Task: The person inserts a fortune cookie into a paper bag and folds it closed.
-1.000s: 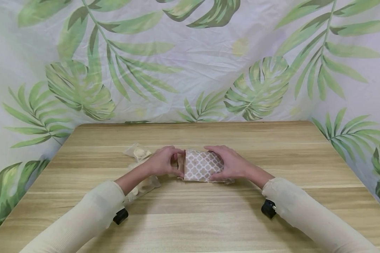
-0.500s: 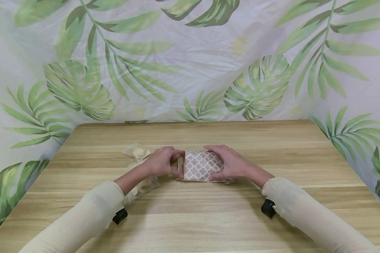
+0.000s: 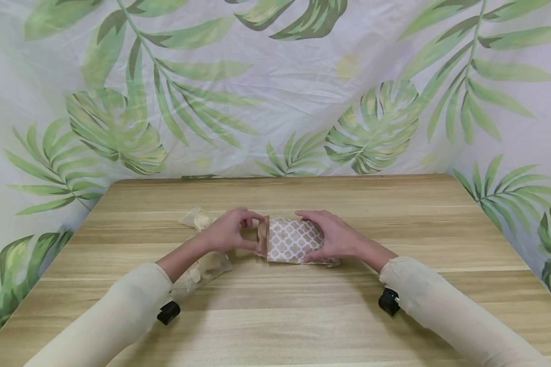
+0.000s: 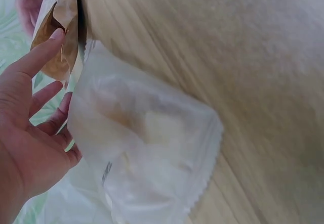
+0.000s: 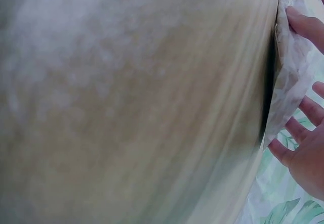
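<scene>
A tan paper bag (image 3: pixel 295 239) with a white lattice print lies on its side, its mouth facing left. My right hand (image 3: pixel 334 237) grips the closed end, thumb and fingers on opposite sides. At the mouth is my left hand (image 3: pixel 229 232), thumb and forefinger reaching to opposite edges of the rim. In the left wrist view, the thumb (image 4: pixel 43 52) is straight and touches the brown lining, while the other fingers are spread apart from the bag. The bag's contents are hidden. Close by the left hand lies a clear plastic packet (image 4: pixel 147 148) with pale contents.
Below the left wrist lies a plastic packet (image 3: pixel 206 270) with pale pieces, and another packet (image 3: pixel 201 219) sits behind that hand. The wooden table (image 3: pixel 303 321) ends at a leaf-print cloth (image 3: pixel 284 102) hanging at the back.
My left hand has drawn slightly left and back from the bag's mouth, uncovering more of the brown rim. The right hand and the bag stay in place.
</scene>
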A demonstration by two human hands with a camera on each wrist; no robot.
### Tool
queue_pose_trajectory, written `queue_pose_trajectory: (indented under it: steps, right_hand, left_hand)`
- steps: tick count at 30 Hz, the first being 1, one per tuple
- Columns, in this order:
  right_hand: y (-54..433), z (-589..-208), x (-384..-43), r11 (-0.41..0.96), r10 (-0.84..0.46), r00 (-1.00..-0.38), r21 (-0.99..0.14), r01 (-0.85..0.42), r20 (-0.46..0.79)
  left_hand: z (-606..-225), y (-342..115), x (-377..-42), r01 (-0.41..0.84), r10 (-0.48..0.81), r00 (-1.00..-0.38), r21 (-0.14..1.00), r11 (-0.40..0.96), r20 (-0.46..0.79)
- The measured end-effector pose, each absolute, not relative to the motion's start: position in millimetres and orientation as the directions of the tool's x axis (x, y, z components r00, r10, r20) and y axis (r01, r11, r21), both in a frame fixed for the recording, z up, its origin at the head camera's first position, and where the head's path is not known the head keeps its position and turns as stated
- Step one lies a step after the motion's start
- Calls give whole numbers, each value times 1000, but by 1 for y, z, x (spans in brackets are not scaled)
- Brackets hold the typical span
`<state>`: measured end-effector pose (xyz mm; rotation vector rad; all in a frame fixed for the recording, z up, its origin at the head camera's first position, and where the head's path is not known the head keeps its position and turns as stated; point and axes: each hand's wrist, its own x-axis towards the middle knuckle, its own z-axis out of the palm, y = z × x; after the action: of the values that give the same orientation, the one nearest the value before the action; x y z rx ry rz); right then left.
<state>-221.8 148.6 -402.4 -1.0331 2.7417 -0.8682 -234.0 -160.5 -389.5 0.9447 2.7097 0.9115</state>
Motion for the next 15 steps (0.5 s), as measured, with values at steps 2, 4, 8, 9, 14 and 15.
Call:
queue_pose_trajectory:
  steps: [2,4,8,9,14,15]
  right_hand:
    - [149,-402,-222,612,-629,-769,-536,-581,115]
    - [149,-402,-222,613,-629,-769,-535,-581,116]
    - [149,-401,-221,611,-632,-766,-534,-585,116]
    - [149,-401,-221,609,-634,-764,-534,-586,116]
    - [149,-401,-221,606,-638,-761,-532,-592,119]
    - [149,-402,-221,606,-638,-761,-532,-592,119]
  left_hand:
    - [-387,-164,-233,514,596,-800,590,622,69]
    - [-385,-168,-232,506,590,-805,593,627,63]
    - [-382,-176,-229,492,568,-820,591,639,68]
    - [-382,-178,-228,489,562,-824,591,642,72]
    - [-381,-190,-227,466,522,-848,600,650,93]
    - [-381,-192,-227,463,516,-851,603,650,96]
